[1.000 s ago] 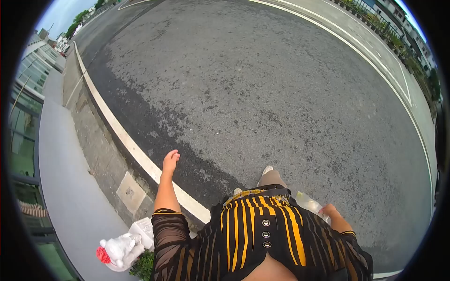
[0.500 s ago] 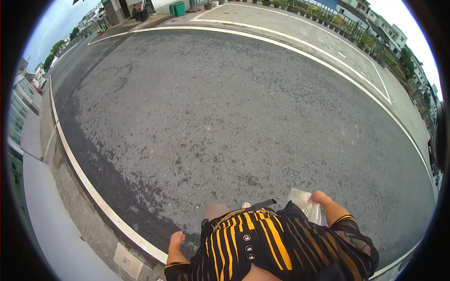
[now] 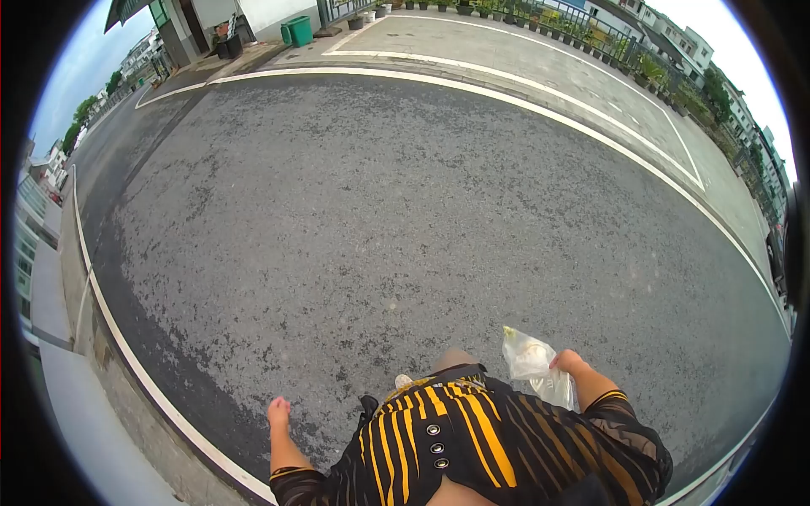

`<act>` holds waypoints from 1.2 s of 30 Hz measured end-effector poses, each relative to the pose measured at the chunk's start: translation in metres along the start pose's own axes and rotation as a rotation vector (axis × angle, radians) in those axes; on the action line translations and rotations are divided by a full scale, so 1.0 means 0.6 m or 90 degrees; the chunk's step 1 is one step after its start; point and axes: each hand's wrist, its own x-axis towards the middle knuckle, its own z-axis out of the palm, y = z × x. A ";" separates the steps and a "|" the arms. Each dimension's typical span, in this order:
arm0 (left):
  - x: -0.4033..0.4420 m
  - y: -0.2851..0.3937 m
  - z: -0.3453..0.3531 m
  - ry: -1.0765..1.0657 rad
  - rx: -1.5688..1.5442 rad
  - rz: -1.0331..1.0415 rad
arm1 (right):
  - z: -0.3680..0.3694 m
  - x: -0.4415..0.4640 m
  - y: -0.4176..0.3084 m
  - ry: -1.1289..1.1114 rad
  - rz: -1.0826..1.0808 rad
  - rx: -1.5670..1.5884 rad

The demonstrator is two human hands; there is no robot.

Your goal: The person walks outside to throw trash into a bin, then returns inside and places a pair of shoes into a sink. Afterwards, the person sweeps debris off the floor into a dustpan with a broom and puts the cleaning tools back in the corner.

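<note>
My right hand [image 3: 569, 362] is closed on a translucent plastic bag [image 3: 531, 357], which hangs out in front of my right side with something pale inside. My left hand [image 3: 279, 410] hangs over the dark asphalt at lower left, touching nothing; its fingers are curled in, and no object shows in them. Between the hands are my black and yellow striped top [image 3: 439, 422] and one pale shoe [image 3: 402, 381] below its hem.
Grey asphalt [image 3: 380, 202] stretches ahead, bordered by a white line [image 3: 143, 371] at the left kerb. Beyond the far line stand a green bin [image 3: 297, 31], potted plants [image 3: 582, 38] along a fence, and a building at upper left. A dark vehicle shows at the right edge.
The view has tilted up and turned, bringing in the green bin and building; the white statue has left view. My left hand has swung, and the bag shows more fully beside my right hand.
</note>
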 end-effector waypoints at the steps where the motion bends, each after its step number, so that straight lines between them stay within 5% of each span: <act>1: 0.067 0.107 0.035 -0.065 0.046 0.073 | 0.001 0.022 -0.015 -0.054 0.006 -0.050; 4: 0.190 0.412 0.174 -0.123 0.035 0.243 | -0.022 0.054 -0.082 -0.265 0.079 -0.159; 8: 0.246 0.673 0.340 -0.173 0.010 0.379 | -0.132 0.102 -0.192 -0.418 0.172 -0.151; 10: 0.320 0.670 0.404 -0.183 0.021 0.332 | -0.248 0.143 -0.306 -0.331 0.155 -0.240; 12: 0.375 0.617 0.434 -0.225 0.089 0.210 | -0.270 0.312 -0.302 -0.478 0.052 -0.236; 14: 0.409 0.543 0.453 -0.281 0.155 0.094 | -0.391 0.381 -0.414 -0.320 0.060 -0.189; 16: 0.398 0.495 0.444 -0.280 0.147 -0.072 | -0.486 0.503 -0.482 -0.280 -0.130 -0.233; 17: 0.387 0.469 0.438 -0.232 0.081 -0.115 | -0.533 0.548 -0.525 -0.181 -0.106 -0.160; 20: 0.395 0.329 0.375 -0.279 0.099 -0.030 | -0.664 0.636 -0.680 0.051 -0.115 -0.017; 21: 0.418 0.293 0.391 -0.132 0.022 -0.445 | -0.709 0.660 -0.739 0.051 -0.120 -0.016; 24: 0.517 0.389 0.364 -0.093 0.067 -0.422 | -0.762 0.701 -0.860 0.227 -0.123 0.094; 27: 0.703 0.529 0.376 -0.055 0.094 -0.342 | -0.788 0.786 -0.942 0.272 -0.107 0.118; 30: 0.862 0.742 0.415 -0.031 0.122 -0.304 | -0.794 0.833 -0.991 0.135 -0.044 0.082; 31: 0.931 0.824 0.455 0.006 -0.083 -0.112 | -0.796 0.847 -0.998 0.062 -0.032 0.045; 32: 1.031 0.921 0.473 -0.109 0.214 -0.058 | -0.797 0.864 -1.015 -0.009 -0.022 0.012; 36: 1.242 1.350 0.656 -0.143 0.121 0.201 | -0.805 0.897 -1.074 -0.332 0.219 -0.039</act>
